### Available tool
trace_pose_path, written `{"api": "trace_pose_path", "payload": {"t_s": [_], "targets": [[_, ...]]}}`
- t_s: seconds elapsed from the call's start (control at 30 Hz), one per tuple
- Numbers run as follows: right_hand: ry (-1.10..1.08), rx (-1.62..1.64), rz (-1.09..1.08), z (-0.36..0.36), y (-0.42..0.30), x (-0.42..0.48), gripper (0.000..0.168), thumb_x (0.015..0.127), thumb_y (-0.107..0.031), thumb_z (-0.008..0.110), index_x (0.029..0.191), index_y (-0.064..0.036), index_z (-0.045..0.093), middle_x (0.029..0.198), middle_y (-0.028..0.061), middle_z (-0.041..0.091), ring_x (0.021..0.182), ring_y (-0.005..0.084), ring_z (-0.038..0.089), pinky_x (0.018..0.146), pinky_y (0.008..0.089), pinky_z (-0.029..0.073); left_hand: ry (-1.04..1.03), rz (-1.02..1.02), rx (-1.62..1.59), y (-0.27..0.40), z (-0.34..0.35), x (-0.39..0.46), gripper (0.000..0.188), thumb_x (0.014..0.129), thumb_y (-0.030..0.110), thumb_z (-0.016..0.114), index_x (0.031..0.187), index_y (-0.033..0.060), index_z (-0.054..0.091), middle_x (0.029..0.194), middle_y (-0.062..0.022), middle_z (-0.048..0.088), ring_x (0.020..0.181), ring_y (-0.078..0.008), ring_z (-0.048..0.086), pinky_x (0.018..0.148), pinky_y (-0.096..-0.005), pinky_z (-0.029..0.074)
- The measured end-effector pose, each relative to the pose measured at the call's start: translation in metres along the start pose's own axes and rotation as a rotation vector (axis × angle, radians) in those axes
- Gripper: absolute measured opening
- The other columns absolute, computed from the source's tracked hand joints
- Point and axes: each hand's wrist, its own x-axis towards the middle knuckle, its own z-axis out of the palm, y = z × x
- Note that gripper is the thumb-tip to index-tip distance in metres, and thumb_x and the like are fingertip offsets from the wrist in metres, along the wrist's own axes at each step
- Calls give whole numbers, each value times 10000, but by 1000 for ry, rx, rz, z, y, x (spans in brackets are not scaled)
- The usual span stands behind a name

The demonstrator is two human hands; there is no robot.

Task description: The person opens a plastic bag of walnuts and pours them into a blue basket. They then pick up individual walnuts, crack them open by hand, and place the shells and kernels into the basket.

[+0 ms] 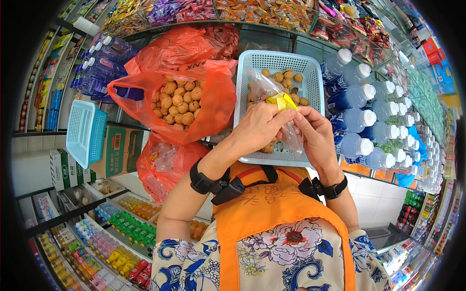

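Note:
My left hand (260, 120) and my right hand (316, 134) meet over a light-blue plastic basket (278, 56). Between them they pinch a clear plastic bag (263, 83), which slants across the basket. A yellow strip or packet piece (282, 100) shows at my fingertips, on or against the bag; I cannot tell which. Several loose walnuts (287, 74) lie on the basket floor, some partly hidden by the bag and hands. To the left, an open red plastic bag (218, 91) holds a heap of walnuts (178, 102).
Water bottles (355, 96) stand in rows to the right. Wrapped sweets (265, 11) fill glass bins at the back. A tied red bag (164, 167) hangs at the lower left, near a blue basket (85, 134) on a cardboard box (118, 151). Bottled drinks (129, 227) line shelves lower left.

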Motion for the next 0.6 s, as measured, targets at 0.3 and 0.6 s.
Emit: {"api": "trace_pose_path", "payload": {"t_s": [0.3,0.6], "targets": [[23,497,127,-2,-9,-1,132,959,-81,602,1068,-9,617,842,-8,607,743,46,535,677,187,442,-28,103,-307,0,11,3,390,1010,295,530,771,-2,614,647,-21,585,593,-87,548,560,-259,446],[190,527,23,-43,-37,7,222,1010,-141,472,1111,27,577,894,34,623,764,107,567,725,267,476,-76,176,-353,2,8,2,400,1010,238,524,712,-20,593,653,-57,604,660,-139,605,695,-281,509]]}}
